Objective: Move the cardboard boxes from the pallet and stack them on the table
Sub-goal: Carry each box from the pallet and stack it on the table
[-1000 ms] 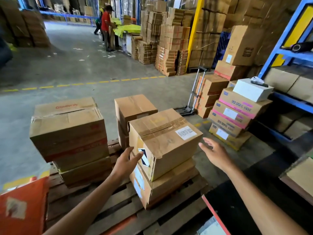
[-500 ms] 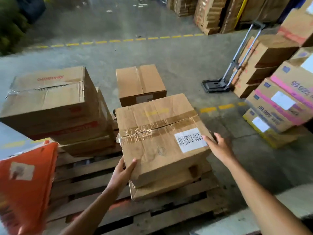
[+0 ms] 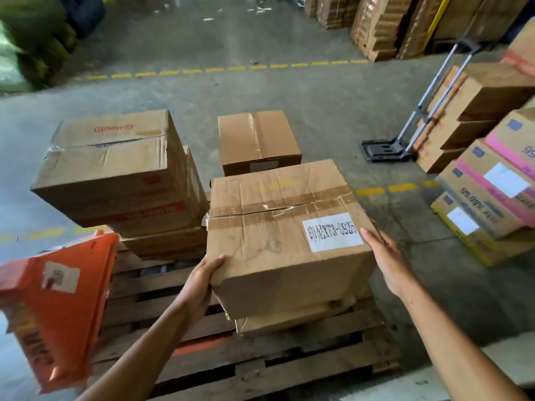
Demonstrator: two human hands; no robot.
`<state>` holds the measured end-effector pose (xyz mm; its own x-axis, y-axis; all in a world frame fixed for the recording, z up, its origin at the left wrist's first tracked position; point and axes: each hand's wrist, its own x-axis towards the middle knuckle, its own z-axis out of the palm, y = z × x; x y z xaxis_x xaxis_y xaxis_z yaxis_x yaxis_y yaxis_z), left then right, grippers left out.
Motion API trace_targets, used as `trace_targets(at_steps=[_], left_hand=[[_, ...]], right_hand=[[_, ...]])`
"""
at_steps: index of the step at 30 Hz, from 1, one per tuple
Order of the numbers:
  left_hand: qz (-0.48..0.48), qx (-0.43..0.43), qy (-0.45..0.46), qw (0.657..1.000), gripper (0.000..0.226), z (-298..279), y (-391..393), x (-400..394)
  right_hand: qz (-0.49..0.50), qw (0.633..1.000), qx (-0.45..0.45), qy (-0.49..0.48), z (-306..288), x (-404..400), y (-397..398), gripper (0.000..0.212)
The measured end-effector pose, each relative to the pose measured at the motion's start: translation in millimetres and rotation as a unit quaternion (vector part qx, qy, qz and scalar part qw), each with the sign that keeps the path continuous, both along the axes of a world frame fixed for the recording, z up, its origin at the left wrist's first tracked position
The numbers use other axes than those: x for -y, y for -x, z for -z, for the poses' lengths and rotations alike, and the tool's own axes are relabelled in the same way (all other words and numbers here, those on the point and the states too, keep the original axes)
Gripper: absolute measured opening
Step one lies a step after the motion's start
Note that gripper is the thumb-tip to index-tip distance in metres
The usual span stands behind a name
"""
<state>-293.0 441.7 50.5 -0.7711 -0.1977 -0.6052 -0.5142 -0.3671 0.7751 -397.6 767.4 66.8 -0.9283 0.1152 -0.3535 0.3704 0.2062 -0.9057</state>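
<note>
Both hands grasp the taped cardboard box [image 3: 286, 235] with the white label [image 3: 333, 232]: the left hand [image 3: 199, 285] holds its near left corner with the thumb on top, and the right hand [image 3: 388, 261] presses flat on its right side. This box sits on a flatter box [image 3: 289, 319] on the wooden pallet [image 3: 260, 360]. Left of the taped box stands the Glodway box [image 3: 113, 163] on a stack; behind it, a smaller closed box [image 3: 257, 140]. All are closed, so I cannot tell their contents.
</note>
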Motion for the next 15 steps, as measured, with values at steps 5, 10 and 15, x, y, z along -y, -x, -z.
trace_targets(at_steps=[5,10,15], left_hand=[[-0.01,-0.045,-0.015,0.999,0.027,-47.7,-25.7,37.6],[0.005,-0.11,-0.025,0.994,0.023,-98.9,-66.2,91.3],[0.059,-0.209,-0.035,0.976,0.022,-149.2,-116.6,151.2]], right_hand=[[0.002,0.998,-0.059,0.0,-55.0,41.4,-47.7,0.022],[0.05,0.993,-0.102,-0.014,-101.3,85.0,-110.4,0.054],[0.116,0.969,-0.212,0.059,-147.0,133.8,-217.5,0.05]])
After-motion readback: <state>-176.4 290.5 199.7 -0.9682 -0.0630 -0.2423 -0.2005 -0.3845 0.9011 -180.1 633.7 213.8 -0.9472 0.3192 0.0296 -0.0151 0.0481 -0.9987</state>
